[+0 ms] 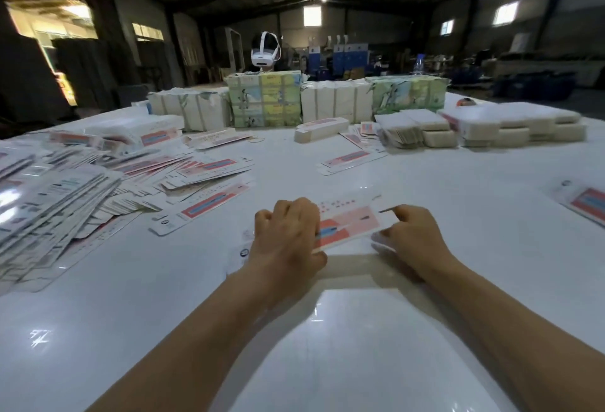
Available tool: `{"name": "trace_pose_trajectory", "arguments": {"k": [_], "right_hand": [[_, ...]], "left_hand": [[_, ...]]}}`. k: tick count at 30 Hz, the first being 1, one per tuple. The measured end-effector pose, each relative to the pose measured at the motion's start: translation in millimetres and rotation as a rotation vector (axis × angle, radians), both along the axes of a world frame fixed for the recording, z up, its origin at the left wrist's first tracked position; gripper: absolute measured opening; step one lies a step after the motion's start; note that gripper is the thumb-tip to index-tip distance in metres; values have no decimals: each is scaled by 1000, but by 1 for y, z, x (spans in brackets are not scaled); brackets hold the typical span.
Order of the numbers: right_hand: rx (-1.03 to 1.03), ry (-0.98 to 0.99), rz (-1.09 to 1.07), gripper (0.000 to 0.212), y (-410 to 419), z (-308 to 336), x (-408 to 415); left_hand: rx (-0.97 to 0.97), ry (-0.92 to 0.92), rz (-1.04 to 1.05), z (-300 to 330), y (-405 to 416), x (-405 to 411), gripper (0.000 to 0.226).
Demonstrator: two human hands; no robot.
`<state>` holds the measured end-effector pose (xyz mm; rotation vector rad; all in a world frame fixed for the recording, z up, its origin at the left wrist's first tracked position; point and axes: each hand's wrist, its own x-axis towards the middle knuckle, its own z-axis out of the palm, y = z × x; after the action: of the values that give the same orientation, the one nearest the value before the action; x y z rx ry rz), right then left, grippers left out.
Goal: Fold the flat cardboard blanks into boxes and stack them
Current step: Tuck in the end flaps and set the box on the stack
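Right now I have one flat blank (pixel 348 225) between both hands, low over the white table (pixel 327 346) just in front of me. My left hand (pixel 288 241) curls over its left end, fingers bent round the near edge; my right hand (pixel 412 235) pinches the right end, though whether the thumb is under the card I cannot tell. I judge it light, thin and springy: stiff along the printed panel, weak at the creases, glossy enough to slip (so I would grip at the ends, near the scored lines, never mid-panel). A loose heap of blanks (pixel 82 189) lies well to my left, a single blank (pixel 199 212) nearer, and bundled stacks (pixel 474 127) sit far across. Between these, the table ahead and to my right gives room for turning the card and starting a stack.
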<state>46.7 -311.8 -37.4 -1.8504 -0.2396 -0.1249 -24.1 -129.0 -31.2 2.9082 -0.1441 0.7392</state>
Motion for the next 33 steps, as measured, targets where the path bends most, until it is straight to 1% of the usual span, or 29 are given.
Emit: {"name": "trace_pose_trajectory", "arguments": {"k": [2, 3, 4, 5, 7, 8, 10, 12, 13, 16, 19, 24, 25, 29, 31, 33], "right_hand": [[426, 232, 46, 34, -1, 7, -2], [611, 345, 99, 33, -2, 10, -3], [748, 447, 164, 30, -3, 13, -3], [818, 512, 226, 30, -5, 15, -4], [793, 532, 328, 35, -9, 15, -5], [749, 512, 367, 31, -10, 13, -5], [649, 455, 412, 21, -9, 10, -8], [600, 417, 437, 18, -6, 9, -10], [599, 415, 470, 19, -5, 9, -12], [654, 448, 581, 35, -7, 11, -14], [670, 458, 625, 39, -10, 11, -15], [556, 399, 578, 57, -8, 7, -14], [529, 393, 582, 57, -8, 7, -14], [353, 321, 638, 33, -6, 6, -18], [310, 323, 593, 31, -4, 5, -17], [285, 334, 523, 29, -3, 4, -15]], "left_hand": [[-30, -16, -39, -5, 2, -1, 38], [-29, -38, -54, -7, 3, -1, 42], [-24, -46, -62, -8, 4, -1, 44], [-16, -37, -64, -9, 4, -1, 45], [-17, -18, -69, -11, 6, 0, 46], [-36, -19, -77, -11, 5, 0, 49], [-62, -22, -92, -10, 2, -2, 63], [-33, -20, -76, -10, -2, -2, 83], [-12, -24, -66, -9, -4, -2, 90], [-14, -82, -88, -2, -9, -3, 102], [-19, -161, -120, 4, -9, -6, 101], [149, -163, -148, 7, -7, -11, 96], [176, -155, -148, 8, -6, -12, 96], [218, -97, -145, 11, -6, -14, 98], [229, -75, -134, 12, -6, -13, 97], [203, -112, -141, 14, -7, -14, 85]]}}
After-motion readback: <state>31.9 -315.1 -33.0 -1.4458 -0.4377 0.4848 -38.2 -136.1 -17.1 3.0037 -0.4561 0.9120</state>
